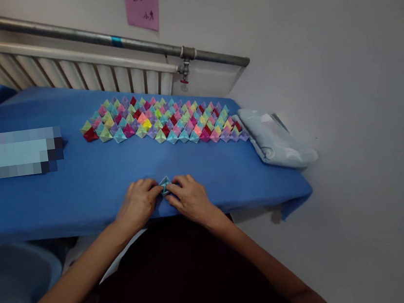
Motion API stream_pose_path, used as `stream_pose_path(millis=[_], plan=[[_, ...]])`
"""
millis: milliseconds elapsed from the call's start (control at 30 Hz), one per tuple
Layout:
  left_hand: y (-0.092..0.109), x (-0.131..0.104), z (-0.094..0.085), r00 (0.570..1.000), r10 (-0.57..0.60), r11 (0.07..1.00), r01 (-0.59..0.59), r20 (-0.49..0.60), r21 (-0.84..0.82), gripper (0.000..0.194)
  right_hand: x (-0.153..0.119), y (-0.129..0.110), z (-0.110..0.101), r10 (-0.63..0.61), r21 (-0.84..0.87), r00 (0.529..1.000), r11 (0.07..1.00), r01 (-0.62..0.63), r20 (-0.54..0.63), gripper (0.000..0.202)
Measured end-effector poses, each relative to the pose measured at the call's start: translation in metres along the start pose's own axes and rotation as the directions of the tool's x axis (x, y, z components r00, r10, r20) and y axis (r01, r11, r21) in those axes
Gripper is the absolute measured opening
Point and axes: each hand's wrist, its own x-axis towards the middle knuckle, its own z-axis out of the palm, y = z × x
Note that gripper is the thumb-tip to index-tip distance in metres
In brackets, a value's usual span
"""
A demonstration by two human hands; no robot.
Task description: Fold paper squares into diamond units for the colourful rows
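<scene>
A small teal folded-paper piece (165,181) is held between my two hands, close to the front edge of the blue-covered table (93,199). My left hand (140,201) pinches its left side with thumb and forefinger. On the other side, the fingers of my right hand (189,197) grip its right part and cover some of it. Beyond my hands lie rows of finished-looking folded-paper pieces (157,122) in pink, green, purple, red, yellow and blue, set close together across the cloth.
A folded light-blue patterned cloth (276,137) rests at the table's right end, touching the paper rows. Behind the table run a white radiator (104,77) and a metal pipe (73,32). A pixelated patch (11,155) hides something at left. A blue basin-like shape (18,277) sits below.
</scene>
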Motion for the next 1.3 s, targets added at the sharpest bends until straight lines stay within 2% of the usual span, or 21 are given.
stream_pose_path(millis=[300,600,667,733,800,900,1000,1100,1300], plan=[[-0.002,-0.001,0.001,1.0,-0.006,1.0,0.006,-0.025,0.003,0.035,-0.005,0.004,0.004,-0.02,0.009,0.999,1.0,0.02,-0.047,0.024],[0.005,0.002,0.0,0.998,-0.055,0.998,0.055,0.02,0.007,0.04,-0.001,0.008,0.006,-0.04,0.087,0.993,0.995,0.05,-0.107,0.02],[0.005,0.0,0.0,0.997,-0.079,0.996,0.079,0.0,-0.044,0.041,-0.003,0.009,0.007,-0.01,0.204,0.988,0.978,0.041,-0.154,0.021],[0.003,-0.003,-0.001,0.99,-0.117,0.98,0.104,-0.073,-0.17,0.037,-0.008,0.012,0.009,0.064,0.362,0.969,0.932,0.027,-0.237,0.021],[0.001,-0.007,-0.003,0.974,-0.174,0.944,0.122,-0.148,-0.307,0.028,-0.014,0.014,0.01,0.175,0.491,0.935,0.871,0.0,-0.309,0.018],[0.002,-0.011,-0.007,0.957,-0.24,0.903,0.159,-0.162,-0.398,0.015,-0.02,0.016,0.009,0.314,0.587,0.888,0.807,-0.062,-0.337,0.013],[0.01,-0.013,-0.01,0.96,-0.247,0.901,0.178,-0.13,-0.396,0.013,-0.02,0.015,0.007,0.358,0.622,0.879,0.778,-0.094,-0.315,0.011],[0.019,-0.012,-0.009,0.972,-0.194,0.928,0.138,-0.132,-0.346,0.015,-0.018,0.014,0.006,0.364,0.628,0.881,0.771,-0.103,-0.303,0.012],[0.024,-0.008,0.003,0.964,-0.11,0.958,0.037,-0.243,-0.285,0.012,-0.017,0.015,0.007,0.329,0.61,0.882,0.79,-0.061,-0.337,0.012]])
